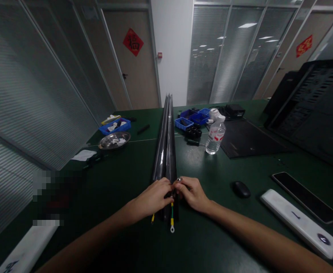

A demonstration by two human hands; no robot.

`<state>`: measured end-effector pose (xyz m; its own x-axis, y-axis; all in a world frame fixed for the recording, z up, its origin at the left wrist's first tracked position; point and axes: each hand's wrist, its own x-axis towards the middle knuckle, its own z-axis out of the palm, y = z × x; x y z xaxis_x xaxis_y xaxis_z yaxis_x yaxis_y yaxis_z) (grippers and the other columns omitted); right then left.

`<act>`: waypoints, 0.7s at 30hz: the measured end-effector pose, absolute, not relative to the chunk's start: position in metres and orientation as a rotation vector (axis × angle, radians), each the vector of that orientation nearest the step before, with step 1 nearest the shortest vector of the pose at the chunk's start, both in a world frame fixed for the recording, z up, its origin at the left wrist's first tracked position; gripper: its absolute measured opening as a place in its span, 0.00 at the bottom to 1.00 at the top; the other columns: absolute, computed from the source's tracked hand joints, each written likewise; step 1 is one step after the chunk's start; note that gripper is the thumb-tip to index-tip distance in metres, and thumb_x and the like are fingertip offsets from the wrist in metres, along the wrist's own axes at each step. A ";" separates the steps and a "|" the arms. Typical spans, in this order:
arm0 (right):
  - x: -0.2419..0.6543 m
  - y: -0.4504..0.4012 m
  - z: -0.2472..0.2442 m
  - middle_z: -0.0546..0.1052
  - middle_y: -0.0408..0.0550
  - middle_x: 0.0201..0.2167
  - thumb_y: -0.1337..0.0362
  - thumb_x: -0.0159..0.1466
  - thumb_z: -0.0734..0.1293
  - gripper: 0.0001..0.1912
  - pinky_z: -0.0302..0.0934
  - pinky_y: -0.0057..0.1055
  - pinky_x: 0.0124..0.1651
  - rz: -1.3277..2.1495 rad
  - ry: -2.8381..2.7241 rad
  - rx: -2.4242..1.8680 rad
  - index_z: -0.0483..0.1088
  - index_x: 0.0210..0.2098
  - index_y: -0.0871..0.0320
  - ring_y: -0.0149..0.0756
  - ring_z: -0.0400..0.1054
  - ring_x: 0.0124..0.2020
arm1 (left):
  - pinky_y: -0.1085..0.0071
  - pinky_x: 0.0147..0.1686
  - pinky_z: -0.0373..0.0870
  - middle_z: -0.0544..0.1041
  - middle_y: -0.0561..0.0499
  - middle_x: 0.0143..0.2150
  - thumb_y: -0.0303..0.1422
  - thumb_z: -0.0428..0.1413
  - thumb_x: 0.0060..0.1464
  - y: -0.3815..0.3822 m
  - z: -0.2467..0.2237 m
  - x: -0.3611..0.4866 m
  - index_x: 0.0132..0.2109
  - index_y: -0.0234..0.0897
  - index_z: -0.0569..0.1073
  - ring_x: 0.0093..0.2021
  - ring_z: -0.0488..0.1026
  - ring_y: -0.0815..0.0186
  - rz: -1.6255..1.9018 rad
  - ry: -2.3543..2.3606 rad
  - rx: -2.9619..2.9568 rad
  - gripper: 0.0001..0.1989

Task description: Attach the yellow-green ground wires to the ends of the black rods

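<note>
Two long dark glossy strips or tubes [169, 151] run side by side away from me on the green table. My left hand [155, 195] rests over their near end, its fingers and thumb closed at the upper end of a short green-and-yellow wire [172, 212]. That wire's lower end carries a metal ring terminal [172, 229]. Touching the left fingertips, my right hand [193, 192] is closed in a pinch. A small shiny metal piece [179, 179] shows at its index finger; what the pinch holds is hidden. Another yellow wire end [153, 218] pokes out below my left hand.
Right of the strips are a water bottle [215, 135], a screwdriver [194, 142], blue bins [184, 123], a mouse [241, 189], a phone [305, 197] and a white device [299, 223]. A metal dish [105, 144] and blue tray [106, 131] stand left.
</note>
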<state>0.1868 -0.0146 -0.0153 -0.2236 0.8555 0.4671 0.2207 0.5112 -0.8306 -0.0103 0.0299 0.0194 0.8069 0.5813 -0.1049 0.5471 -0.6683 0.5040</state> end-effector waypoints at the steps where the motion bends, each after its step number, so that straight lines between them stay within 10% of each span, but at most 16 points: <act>1: 0.187 -0.014 -0.015 0.72 0.44 0.25 0.56 0.73 0.60 0.18 0.61 0.25 0.31 0.777 -1.736 -0.898 0.73 0.34 0.60 0.29 0.66 0.25 | 0.62 0.50 0.67 0.71 0.48 0.46 0.35 0.58 0.60 0.030 0.019 -0.011 0.46 0.37 0.74 0.47 0.69 0.60 0.091 0.836 2.462 0.09; 21: 0.188 -0.005 -0.022 0.69 0.42 0.25 0.51 0.73 0.57 0.22 0.58 0.24 0.27 0.990 -1.674 -0.847 0.72 0.34 0.61 0.26 0.62 0.22 | 0.61 0.53 0.66 0.72 0.48 0.47 0.33 0.59 0.59 0.029 0.022 -0.006 0.44 0.38 0.75 0.50 0.68 0.59 0.116 0.808 2.454 0.07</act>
